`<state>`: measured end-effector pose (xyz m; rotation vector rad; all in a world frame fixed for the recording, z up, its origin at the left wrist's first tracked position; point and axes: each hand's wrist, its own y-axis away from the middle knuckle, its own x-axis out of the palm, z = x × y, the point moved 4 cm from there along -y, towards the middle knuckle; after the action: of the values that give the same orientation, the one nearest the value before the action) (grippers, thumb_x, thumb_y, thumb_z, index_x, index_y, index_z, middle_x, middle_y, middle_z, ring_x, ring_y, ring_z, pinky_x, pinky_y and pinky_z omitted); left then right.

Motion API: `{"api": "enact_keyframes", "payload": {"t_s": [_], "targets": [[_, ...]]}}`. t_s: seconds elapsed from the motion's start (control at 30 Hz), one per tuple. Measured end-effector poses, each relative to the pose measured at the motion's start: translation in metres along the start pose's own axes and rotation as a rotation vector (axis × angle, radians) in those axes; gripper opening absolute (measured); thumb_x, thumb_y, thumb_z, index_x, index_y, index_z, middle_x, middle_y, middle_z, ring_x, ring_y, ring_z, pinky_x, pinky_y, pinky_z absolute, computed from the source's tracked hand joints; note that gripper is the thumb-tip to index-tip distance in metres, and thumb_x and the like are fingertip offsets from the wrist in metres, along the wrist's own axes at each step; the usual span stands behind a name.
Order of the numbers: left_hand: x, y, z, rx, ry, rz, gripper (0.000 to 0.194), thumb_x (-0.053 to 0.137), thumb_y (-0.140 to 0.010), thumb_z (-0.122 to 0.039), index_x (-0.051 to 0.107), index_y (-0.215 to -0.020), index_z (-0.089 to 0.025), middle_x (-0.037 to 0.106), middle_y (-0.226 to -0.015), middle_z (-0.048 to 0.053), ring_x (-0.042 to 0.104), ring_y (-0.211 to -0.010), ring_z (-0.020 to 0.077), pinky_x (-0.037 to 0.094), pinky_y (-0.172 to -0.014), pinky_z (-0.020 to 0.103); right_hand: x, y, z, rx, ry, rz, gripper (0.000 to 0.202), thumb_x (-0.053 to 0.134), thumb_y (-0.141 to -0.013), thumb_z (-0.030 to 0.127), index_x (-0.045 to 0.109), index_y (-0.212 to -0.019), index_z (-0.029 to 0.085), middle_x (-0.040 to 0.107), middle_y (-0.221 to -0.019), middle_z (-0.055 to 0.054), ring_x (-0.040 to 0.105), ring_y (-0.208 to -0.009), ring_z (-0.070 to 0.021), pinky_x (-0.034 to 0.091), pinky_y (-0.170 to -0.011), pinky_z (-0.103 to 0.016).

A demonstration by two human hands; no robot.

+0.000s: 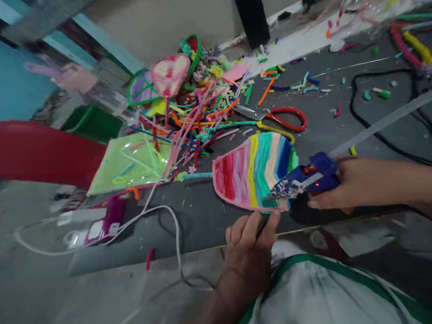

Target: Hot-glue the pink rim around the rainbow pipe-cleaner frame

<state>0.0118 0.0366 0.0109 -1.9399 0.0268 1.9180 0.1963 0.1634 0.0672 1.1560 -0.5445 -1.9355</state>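
A striped pipe-cleaner piece [235,178] in pink, red, yellow, green and blue lies on the dark table, a light-blue stem at its left end. At its near edge my left hand [249,241] has bent fingers and thumb closed on the rim. My right hand [354,182] is wrapped round a blue glue gun [320,172]. A long translucent glue stick [386,120] sticks out of the gun's back. The gun's worn, patchy nozzle points left, over the green and cream stripes; whether it touches them I cannot tell.
Red-handled scissors [287,120] lie beyond the piece, beside a heap of pipe cleaners [194,119]. Finished-looking pipe-cleaner shapes [171,74] rest behind. A green plastic packet [131,163], a purple power strip [112,218] and a white cable [173,217] are left; a black cord [355,93] curls right.
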Motion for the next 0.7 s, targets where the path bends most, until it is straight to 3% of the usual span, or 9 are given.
{"api": "enact_keyframes", "payload": {"t_s": [0.17, 0.33, 0.7], "targets": [[0.001, 0.004, 0.001, 0.033, 0.023, -0.005, 0.043, 0.055, -0.084, -0.022, 0.054, -0.127, -0.029, 0.048, -0.109, 0.007, 0.046, -0.097, 0.0213, 0.039, -0.083, 0.036, 0.005, -0.01, 0.023, -0.175, -0.072, 0.062, 0.025, 0.054, -0.075, 0.039, 0.061, -0.078, 0.016, 0.063, -0.056, -0.001, 0.059, -0.053, -0.0145, 0.041, -0.05, -0.022], [0.002, 0.007, 0.004, 0.034, 0.039, -0.03, 0.046, 0.057, -0.083, -0.022, 0.053, -0.128, -0.028, 0.048, -0.11, 0.007, 0.046, -0.1, 0.0214, 0.038, -0.086, 0.036, 0.015, -0.024, 0.02, -0.188, -0.076, 0.065, 0.027, 0.055, -0.072, 0.044, 0.062, -0.075, 0.018, 0.06, -0.048, 0.001, 0.058, -0.047, -0.0145, 0.04, -0.044, -0.021], [0.003, 0.005, 0.004, 0.04, 0.089, -0.035, 0.045, 0.054, -0.085, -0.021, 0.052, -0.13, -0.026, 0.046, -0.112, 0.008, 0.046, -0.101, 0.022, 0.037, -0.089, 0.037, 0.019, -0.028, 0.019, -0.221, -0.072, 0.044, 0.031, 0.055, -0.073, 0.045, 0.066, -0.081, 0.017, 0.061, -0.047, -0.002, 0.059, -0.046, -0.0158, 0.042, -0.045, -0.022]]}}
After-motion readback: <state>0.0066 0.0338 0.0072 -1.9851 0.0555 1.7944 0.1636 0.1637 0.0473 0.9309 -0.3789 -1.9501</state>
